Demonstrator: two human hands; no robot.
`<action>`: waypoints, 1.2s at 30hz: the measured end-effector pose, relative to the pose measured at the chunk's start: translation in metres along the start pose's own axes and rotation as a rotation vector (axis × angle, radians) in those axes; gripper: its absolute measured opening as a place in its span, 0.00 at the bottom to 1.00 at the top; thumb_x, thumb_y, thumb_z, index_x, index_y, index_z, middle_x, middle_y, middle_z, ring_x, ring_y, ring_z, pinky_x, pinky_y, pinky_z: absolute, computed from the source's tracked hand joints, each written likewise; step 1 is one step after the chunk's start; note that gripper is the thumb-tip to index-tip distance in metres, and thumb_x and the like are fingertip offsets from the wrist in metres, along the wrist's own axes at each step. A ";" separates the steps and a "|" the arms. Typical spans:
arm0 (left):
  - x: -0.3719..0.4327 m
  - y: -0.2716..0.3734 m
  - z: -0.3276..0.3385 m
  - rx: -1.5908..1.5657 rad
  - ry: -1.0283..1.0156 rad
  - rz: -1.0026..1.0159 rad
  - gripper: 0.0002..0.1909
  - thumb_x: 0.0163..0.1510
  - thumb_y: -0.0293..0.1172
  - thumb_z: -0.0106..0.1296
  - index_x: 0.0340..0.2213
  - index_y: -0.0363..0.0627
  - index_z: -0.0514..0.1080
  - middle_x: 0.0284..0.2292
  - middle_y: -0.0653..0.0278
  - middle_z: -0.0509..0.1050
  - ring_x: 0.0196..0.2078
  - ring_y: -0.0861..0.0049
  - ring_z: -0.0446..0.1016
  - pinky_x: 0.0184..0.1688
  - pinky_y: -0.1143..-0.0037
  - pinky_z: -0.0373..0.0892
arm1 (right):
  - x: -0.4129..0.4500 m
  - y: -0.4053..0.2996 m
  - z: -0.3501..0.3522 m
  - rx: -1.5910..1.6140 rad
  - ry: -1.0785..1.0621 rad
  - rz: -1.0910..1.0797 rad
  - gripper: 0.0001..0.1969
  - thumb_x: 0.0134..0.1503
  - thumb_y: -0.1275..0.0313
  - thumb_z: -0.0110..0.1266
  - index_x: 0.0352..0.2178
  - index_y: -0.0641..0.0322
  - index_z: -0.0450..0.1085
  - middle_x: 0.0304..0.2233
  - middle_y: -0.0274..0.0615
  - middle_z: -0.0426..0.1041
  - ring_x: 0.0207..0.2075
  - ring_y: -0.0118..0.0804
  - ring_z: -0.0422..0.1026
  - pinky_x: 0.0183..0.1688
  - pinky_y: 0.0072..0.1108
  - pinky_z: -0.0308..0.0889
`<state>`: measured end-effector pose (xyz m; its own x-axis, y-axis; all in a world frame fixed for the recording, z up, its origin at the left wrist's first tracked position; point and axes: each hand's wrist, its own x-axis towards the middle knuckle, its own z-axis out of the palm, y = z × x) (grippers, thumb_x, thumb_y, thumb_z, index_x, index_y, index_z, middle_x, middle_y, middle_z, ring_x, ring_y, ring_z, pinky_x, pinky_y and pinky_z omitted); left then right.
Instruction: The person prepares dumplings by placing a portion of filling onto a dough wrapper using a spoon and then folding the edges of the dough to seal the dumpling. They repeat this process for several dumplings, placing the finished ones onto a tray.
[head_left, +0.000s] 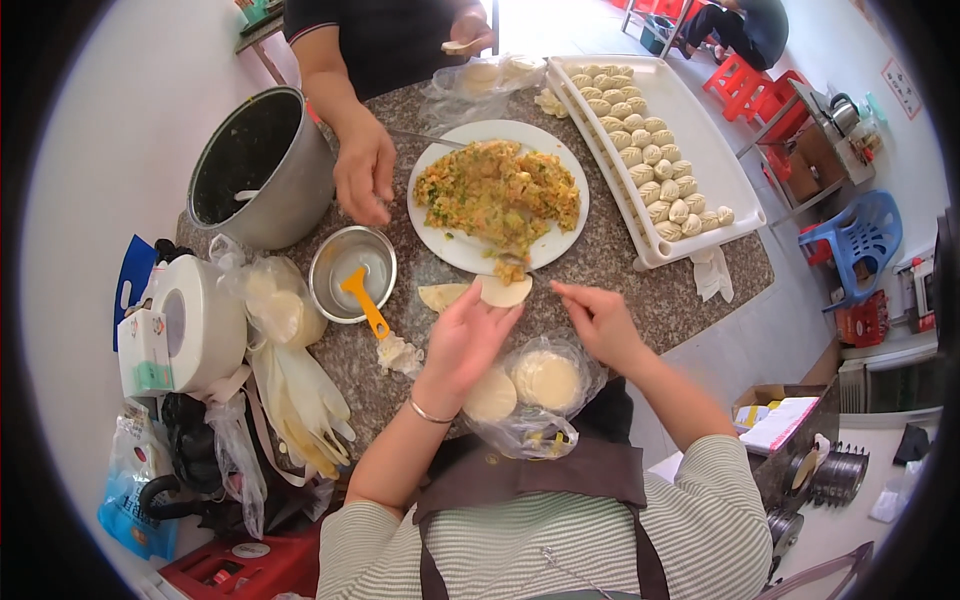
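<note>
My left hand holds a round dough wrapper on its fingers, at the near rim of a white plate. Chopped vegetable filling is heaped on the plate, and a small lump lies at the wrapper's far edge. Just right of the wrapper, my right hand pinches a thin filling utensil, mostly hidden, whose end reaches into the lump. Another flat wrapper lies on the stone-patterned table, partly behind my left hand. Below my hands, stacked wrappers sit in a clear plastic bag.
A co-worker's hand hovers left of the plate; their other hand holds a wrapper. Pleated dumplings fill part of a white tray. A deep metal pot and a steel bowl with an orange scraper stand left.
</note>
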<state>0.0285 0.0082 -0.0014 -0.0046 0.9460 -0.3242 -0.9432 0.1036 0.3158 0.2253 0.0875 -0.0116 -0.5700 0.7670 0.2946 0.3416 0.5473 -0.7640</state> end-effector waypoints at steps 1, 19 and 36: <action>0.001 0.000 0.006 0.002 -0.025 0.028 0.22 0.64 0.34 0.35 0.54 0.32 0.54 0.55 0.49 0.62 0.59 0.61 0.60 0.63 0.62 0.54 | -0.004 -0.004 0.002 0.012 -0.003 -0.014 0.13 0.53 0.80 0.50 0.41 0.63 0.73 0.29 0.52 0.74 0.28 0.48 0.74 0.31 0.28 0.69; -0.009 0.015 -0.008 0.047 0.056 0.029 0.22 0.64 0.35 0.35 0.53 0.31 0.57 0.53 0.50 0.65 0.57 0.62 0.64 0.58 0.66 0.64 | -0.007 -0.021 0.005 0.097 -0.116 0.030 0.14 0.54 0.80 0.50 0.43 0.64 0.72 0.31 0.49 0.76 0.30 0.40 0.76 0.34 0.23 0.70; 0.000 0.036 0.015 0.502 0.040 0.344 0.27 0.55 0.19 0.51 0.55 0.38 0.58 0.46 0.56 0.70 0.48 0.74 0.72 0.45 0.80 0.72 | 0.019 0.002 -0.012 -0.238 -0.032 -0.023 0.13 0.51 0.78 0.55 0.40 0.60 0.75 0.25 0.42 0.73 0.25 0.36 0.72 0.28 0.23 0.67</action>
<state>-0.0005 0.0162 0.0230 -0.3026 0.9397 -0.1594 -0.6135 -0.0641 0.7871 0.2238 0.1077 -0.0009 -0.6014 0.7446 0.2895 0.4925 0.6309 -0.5995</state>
